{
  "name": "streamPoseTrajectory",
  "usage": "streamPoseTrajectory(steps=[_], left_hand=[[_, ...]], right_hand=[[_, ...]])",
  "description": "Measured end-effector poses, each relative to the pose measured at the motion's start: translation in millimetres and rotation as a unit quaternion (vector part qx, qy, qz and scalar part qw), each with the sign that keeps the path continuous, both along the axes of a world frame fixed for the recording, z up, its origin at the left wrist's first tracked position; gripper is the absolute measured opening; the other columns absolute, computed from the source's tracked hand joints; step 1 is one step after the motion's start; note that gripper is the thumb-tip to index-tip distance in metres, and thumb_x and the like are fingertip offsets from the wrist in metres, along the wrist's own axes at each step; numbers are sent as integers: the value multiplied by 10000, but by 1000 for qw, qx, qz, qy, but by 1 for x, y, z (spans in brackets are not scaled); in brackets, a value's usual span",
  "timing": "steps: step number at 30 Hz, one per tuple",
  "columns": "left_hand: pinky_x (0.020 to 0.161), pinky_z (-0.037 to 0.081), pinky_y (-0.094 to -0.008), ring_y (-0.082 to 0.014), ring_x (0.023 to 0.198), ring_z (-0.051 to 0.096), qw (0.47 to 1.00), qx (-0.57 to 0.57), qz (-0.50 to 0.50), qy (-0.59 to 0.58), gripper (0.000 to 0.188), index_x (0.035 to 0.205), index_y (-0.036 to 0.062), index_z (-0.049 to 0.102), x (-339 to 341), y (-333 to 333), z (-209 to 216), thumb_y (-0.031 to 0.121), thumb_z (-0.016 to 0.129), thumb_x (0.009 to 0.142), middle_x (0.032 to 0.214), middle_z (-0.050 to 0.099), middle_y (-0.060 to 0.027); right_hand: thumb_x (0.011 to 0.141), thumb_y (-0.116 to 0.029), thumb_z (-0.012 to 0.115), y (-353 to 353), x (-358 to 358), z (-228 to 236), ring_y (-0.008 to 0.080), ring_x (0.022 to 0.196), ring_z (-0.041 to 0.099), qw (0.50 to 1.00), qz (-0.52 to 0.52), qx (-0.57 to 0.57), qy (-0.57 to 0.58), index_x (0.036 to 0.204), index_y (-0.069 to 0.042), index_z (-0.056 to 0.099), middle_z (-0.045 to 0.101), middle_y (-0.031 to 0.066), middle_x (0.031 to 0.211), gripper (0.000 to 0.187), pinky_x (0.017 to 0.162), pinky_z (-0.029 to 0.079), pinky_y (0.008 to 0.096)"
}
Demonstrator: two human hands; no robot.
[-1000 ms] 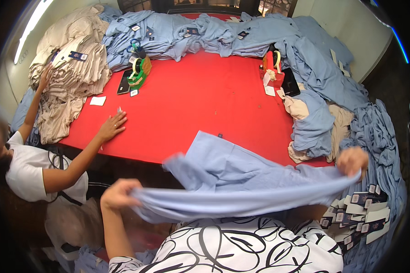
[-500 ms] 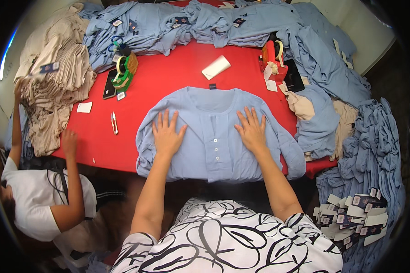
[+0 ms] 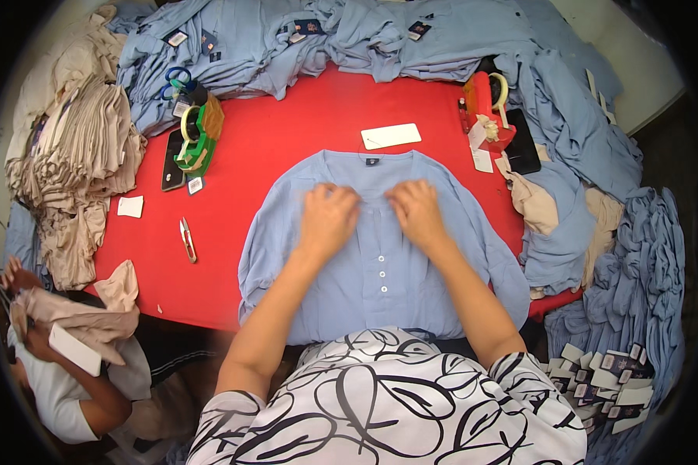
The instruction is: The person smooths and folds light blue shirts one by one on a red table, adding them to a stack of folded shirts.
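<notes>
Head cam: L hand (image 3: 329,220), R hand (image 3: 416,215) prob. straighten top of blue shirt (image 3: 358,275), fingers curled, pinch unclear; next needs even tension.

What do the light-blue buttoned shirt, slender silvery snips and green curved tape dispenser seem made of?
Shirt: matte cloth, perhaps cotton or a blend; it creases softly. Snips: probably smooth metal, judging by the pale, slim blades. Dispenser: likely smooth moulded plastic, from its even colour.

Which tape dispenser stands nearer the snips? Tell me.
The green tape dispenser, on the left of the table; the red one stands at the right, farther off.
</notes>
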State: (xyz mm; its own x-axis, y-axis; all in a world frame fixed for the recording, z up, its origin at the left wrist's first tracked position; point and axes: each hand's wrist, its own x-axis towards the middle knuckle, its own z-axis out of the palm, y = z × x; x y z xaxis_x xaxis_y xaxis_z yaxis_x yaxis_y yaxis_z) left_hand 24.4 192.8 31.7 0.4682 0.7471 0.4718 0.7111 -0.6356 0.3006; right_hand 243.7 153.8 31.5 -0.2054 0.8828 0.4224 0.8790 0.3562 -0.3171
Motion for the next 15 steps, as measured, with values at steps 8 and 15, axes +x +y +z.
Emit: streamPoseTrajectory(steps=[8, 15], left_hand=[[822, 373, -380, -248, 943, 538, 990, -123, -68, 17, 265, 969, 117, 667, 21, 3, 10, 127, 787, 733, 954, 636, -16], [763, 383, -368, -237, 831, 555, 995, -69, -74, 22, 258, 897, 100, 658, 24, 8, 12, 141, 809, 693, 789, 609, -27]], right_hand=[[787, -70, 717, -8, -9, -5, 266, 868, 552, 994, -6, -23, 107, 906, -80, 657, 572, 48, 894, 134, 773, 433, 392], [781, -78, 726, -3, -4, -6, 244, 859, 555, 992, 14, -31, 124, 853, -91, 626, 565, 30, 885, 123, 768, 412, 384]])
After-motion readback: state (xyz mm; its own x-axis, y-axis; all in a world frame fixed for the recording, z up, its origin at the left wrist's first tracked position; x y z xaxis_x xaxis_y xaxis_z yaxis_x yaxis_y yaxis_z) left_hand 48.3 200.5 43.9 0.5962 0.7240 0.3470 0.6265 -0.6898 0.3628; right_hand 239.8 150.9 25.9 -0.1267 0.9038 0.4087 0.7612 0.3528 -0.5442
